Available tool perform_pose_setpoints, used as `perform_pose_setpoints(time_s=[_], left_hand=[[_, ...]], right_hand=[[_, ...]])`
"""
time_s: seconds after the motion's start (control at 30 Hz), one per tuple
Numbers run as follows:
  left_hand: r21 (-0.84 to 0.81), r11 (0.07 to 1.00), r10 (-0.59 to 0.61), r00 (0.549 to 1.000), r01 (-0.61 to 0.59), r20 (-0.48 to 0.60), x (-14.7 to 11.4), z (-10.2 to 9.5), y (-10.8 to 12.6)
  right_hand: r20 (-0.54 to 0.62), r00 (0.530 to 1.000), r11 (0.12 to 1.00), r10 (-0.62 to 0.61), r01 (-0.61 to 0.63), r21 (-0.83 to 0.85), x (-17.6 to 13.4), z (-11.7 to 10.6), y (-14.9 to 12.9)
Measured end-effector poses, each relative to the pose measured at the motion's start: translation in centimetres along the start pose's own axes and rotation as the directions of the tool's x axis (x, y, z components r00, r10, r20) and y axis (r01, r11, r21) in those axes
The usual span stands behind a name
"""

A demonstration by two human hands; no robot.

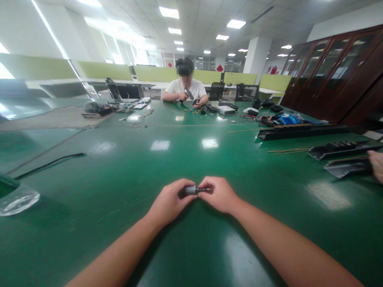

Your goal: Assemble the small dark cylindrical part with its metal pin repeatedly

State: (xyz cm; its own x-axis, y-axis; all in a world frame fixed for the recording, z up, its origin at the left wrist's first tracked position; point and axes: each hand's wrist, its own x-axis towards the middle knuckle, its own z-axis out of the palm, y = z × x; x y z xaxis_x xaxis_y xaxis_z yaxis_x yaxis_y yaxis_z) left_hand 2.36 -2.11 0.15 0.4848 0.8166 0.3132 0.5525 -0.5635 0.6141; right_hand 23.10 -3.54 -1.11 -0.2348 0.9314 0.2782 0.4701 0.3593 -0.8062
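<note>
Just above the middle of the green table (134, 163), my two hands meet at a small grey metal cylinder (190, 190) with a thin dark shaft. My left hand (170, 199) grips the cylinder between thumb and fingers; its left end is hidden in that hand. The thumb and fingers of my right hand (220, 193) pinch the thin shaft (204, 190), which points right. The piece lies roughly level. Whether the shaft is a separate part from the cylinder, I cannot tell.
Across the table a person (185, 87) holds a tool over small parts. Black metal channels (299, 131) and thin rods lie at right, near another person's hand (376, 165). At left are a clear plastic bottle (19, 199) and a black cable (50, 163).
</note>
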Motion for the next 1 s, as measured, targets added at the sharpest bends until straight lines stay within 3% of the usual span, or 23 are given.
perform_pose_setpoints(time_s=[1.0], left_hand=[[-0.011,1.000,-0.010,1.000,0.010,-0.027,-0.04,-0.20,-0.23]], right_hand=[[-0.047,0.999,0.999,-0.008,0.006,-0.048,0.26,-0.23,0.23]])
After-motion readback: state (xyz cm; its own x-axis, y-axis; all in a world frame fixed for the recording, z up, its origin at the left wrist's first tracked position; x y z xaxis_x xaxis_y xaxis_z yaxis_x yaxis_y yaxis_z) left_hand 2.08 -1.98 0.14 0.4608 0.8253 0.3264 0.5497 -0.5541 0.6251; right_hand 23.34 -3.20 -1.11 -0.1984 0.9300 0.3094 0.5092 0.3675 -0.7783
